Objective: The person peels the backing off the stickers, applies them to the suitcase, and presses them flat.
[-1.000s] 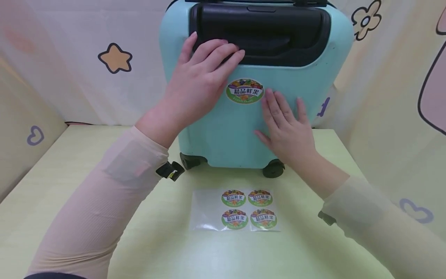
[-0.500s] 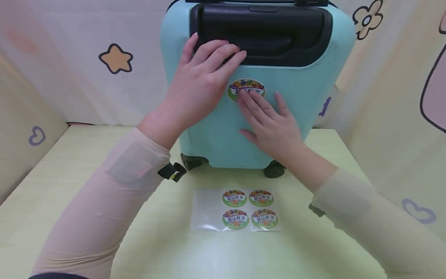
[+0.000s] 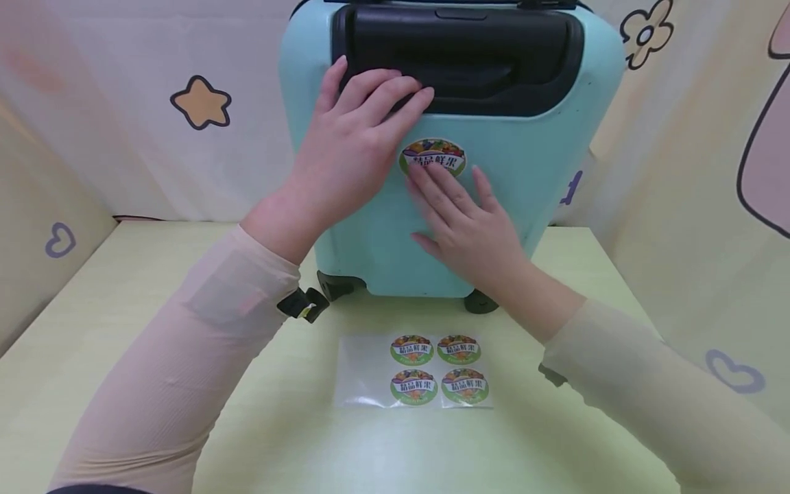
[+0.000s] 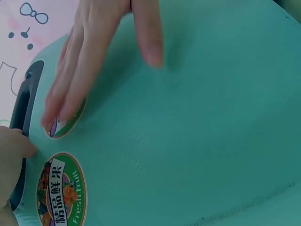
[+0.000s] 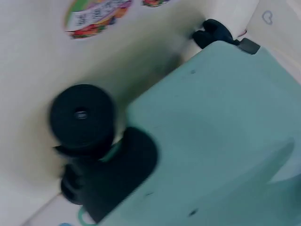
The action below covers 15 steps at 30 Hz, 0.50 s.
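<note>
A mint-green suitcase (image 3: 524, 178) stands upright on the table. On its front is a round fruit sticker (image 3: 441, 152). My right hand (image 3: 463, 219) lies flat on the shell, with straight fingertips (image 4: 61, 117) pressing the sticker's lower edge. My left hand (image 3: 358, 137) rests flat on the shell beside the black handle recess (image 3: 481, 55), its fingers straight. The left wrist view shows a second sticker (image 4: 61, 193) on the shell close to my left hand.
A clear backing sheet (image 3: 364, 370) with several more round stickers (image 3: 438, 368) lies on the pale green table (image 3: 123, 288) in front of the suitcase. Black wheels (image 5: 82, 115) sit at the suitcase's base. Patterned cloth walls close in behind and on both sides.
My right hand has slid left from beside the sticker onto its lower part. The left hand and the suitcase have stayed put.
</note>
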Motion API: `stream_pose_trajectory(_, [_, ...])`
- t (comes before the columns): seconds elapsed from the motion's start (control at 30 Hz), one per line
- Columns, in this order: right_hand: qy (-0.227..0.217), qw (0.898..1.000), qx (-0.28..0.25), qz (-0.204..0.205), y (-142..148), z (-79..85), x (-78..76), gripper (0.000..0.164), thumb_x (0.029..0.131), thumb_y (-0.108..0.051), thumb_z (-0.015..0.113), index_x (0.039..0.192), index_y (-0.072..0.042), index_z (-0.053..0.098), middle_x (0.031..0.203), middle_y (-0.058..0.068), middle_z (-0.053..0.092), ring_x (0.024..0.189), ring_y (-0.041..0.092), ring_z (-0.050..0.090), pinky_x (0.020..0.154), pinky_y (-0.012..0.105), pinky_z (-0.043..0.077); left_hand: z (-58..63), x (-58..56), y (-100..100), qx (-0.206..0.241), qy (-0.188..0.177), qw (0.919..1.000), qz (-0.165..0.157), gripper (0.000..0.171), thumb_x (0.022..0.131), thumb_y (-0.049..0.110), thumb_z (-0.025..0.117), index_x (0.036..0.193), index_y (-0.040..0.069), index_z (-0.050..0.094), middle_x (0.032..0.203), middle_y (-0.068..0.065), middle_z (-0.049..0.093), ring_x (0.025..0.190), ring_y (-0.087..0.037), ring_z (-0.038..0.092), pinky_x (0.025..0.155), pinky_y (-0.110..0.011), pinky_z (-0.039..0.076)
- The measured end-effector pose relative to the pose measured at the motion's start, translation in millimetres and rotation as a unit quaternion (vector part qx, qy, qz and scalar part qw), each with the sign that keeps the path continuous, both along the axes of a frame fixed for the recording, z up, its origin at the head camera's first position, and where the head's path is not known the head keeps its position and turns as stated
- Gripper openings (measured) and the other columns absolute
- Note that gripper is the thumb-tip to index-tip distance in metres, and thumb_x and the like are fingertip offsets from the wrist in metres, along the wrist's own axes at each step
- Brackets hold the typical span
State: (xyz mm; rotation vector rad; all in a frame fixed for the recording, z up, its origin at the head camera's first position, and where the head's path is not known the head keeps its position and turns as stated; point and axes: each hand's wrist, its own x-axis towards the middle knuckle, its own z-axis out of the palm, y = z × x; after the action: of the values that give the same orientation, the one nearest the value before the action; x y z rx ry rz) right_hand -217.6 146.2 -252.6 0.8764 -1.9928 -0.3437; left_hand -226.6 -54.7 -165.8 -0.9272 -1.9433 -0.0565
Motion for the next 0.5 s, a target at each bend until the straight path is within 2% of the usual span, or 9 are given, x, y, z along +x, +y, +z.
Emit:
stream_pose_trajectory(0.1, [-0.021,0.999,0.025,-0.007,-12.7,5.5,-1.8,0.065,0.096,-0.040,0.047,0.148,-0.008,0.025,0.152,0.006,0.026,0.140,0.021,0.018,0.110,0.050,0.011,-0.8,0.5,-0.4,-0.001,0.000,1.0000,0.001,0.034,0.098,0.015,0.043,0.130,0.011,0.056,0.128,-0.008,0.054,0.123,-0.026,0.041,0.110,-0.046,0.012])
stream_pose_trajectory(0.23, [-0.017,0.999,0.035,-0.027,-16.3,10.5,-4.0,0.063,0.097,-0.041,0.045,0.148,-0.011,0.025,0.152,0.004,0.025,0.140,0.019,0.018,0.111,0.048,0.011,-1.6,0.3,0.2,0.000,0.007,1.0000,0.000,0.034,0.099,0.015,0.042,0.130,0.011,0.056,0.128,-0.008,0.054,0.123,-0.025,0.041,0.110,-0.045,0.012])
stream_pose_trajectory(0.33, [-0.011,0.999,0.024,-0.027,-12.7,13.0,-3.7,0.063,0.096,-0.041,0.046,0.148,-0.010,0.026,0.151,0.004,0.027,0.139,0.018,0.020,0.111,0.048,0.012,-1.7,-0.2,0.7,0.007,0.005,1.0000,-0.003,0.035,0.100,0.014,0.040,0.130,0.011,0.056,0.128,-0.008,0.054,0.123,-0.025,0.041,0.110,-0.044,0.012])
stream_pose_trajectory(0.5, [-0.032,0.999,-0.019,-0.023,0.4,15.5,-1.2,0.067,0.095,-0.042,0.048,0.148,-0.007,0.024,0.151,0.007,0.026,0.140,0.021,0.018,0.111,0.050,0.008,-1.5,-0.2,0.5,0.015,-0.005,0.9999,-0.005,0.035,0.101,0.014,0.037,0.129,0.012,0.057,0.128,-0.007,0.055,0.123,-0.024,0.041,0.111,-0.043,0.011])
